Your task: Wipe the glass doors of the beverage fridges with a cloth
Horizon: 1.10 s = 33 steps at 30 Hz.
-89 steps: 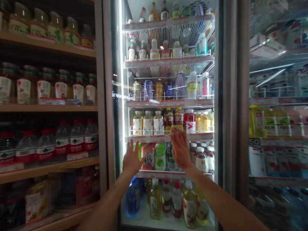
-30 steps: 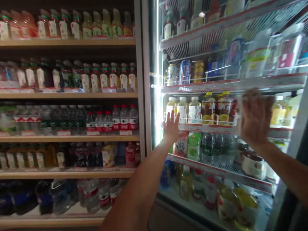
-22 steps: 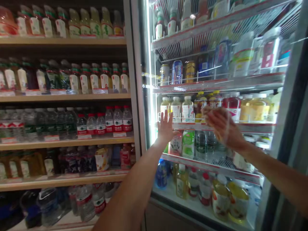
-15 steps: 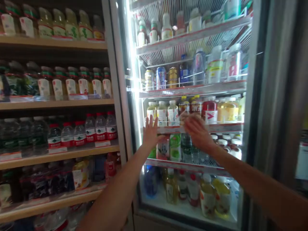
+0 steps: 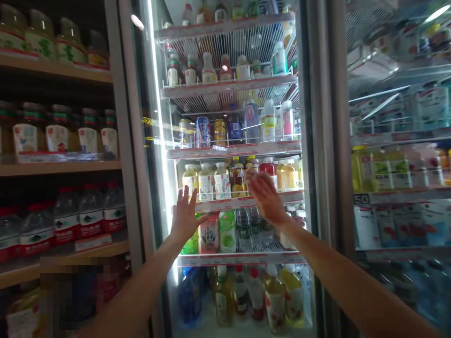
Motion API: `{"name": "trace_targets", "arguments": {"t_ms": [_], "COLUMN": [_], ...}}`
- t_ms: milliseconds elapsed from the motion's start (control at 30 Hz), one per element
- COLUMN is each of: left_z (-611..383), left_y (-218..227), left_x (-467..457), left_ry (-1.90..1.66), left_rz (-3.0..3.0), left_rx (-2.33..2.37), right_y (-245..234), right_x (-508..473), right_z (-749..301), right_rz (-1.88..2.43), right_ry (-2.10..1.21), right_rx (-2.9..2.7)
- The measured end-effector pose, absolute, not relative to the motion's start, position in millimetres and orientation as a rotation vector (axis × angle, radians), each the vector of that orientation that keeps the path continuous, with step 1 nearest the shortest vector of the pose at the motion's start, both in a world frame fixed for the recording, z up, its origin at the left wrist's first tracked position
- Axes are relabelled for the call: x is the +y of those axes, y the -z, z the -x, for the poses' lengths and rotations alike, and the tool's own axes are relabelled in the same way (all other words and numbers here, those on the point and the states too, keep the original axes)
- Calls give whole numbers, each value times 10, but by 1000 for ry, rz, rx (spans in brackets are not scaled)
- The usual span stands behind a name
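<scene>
My left hand (image 5: 185, 217) is raised with spread fingers, holding nothing, in front of a lit drinks fridge. Just beyond its fingertips are pale yellow bottles with white caps (image 5: 206, 183). Near its thumb stands a pink-labelled drink (image 5: 209, 234), with a green-labelled bottle (image 5: 227, 231) beside it. My right hand (image 5: 267, 198) is also raised, fingers stretched out and slightly blurred, with nothing in it. It partly covers the dark tea bottles with yellow caps (image 5: 237, 177) and a red drink bottle (image 5: 268, 167). Whether either hand touches the fridge's glass cannot be made out.
Wooden shelves (image 5: 63, 168) at left carry rows of bottled drinks, including red-capped water bottles (image 5: 92, 211). Metal door frames (image 5: 329, 141) separate the lit fridge from a second, dimmer fridge with yellow bottles (image 5: 362, 168) at right. Larger bottles (image 5: 275, 298) stand at the lit fridge's bottom.
The view has swung right, so the lit fridge sits further left and the second fridge has come into sight. Both hands stay raised with fingers extended.
</scene>
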<state>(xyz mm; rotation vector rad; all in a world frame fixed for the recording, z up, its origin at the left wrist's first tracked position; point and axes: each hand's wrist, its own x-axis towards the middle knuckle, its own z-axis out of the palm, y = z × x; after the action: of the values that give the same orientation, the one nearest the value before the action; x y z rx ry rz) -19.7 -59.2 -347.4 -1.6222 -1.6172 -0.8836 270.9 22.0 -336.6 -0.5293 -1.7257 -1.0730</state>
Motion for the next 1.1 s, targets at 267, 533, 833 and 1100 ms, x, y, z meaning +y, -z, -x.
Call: {"name": "trace_targets", "arguments": {"t_ms": [267,533,833,1100], "left_z": [185,190,-1114,-1526], "left_y": [3478,3454,3431,3281], "left_x": [-590,-649,-346,99], "left_ry": [879,877,1151,1111], "left_rz": [1612,1621,1969,1597], "left_rx": [-1601,-1643,-961,-793], "right_y": [3371,3286,3463,3316], "right_x": [204,261,-99,274], "right_z": [-2627,-2919,-2330,-3214], "right_rz": [489,704,545,637], "right_ry": [1039,866,444,874], "right_rx": [-1719,-1290,-1683,-1502]}}
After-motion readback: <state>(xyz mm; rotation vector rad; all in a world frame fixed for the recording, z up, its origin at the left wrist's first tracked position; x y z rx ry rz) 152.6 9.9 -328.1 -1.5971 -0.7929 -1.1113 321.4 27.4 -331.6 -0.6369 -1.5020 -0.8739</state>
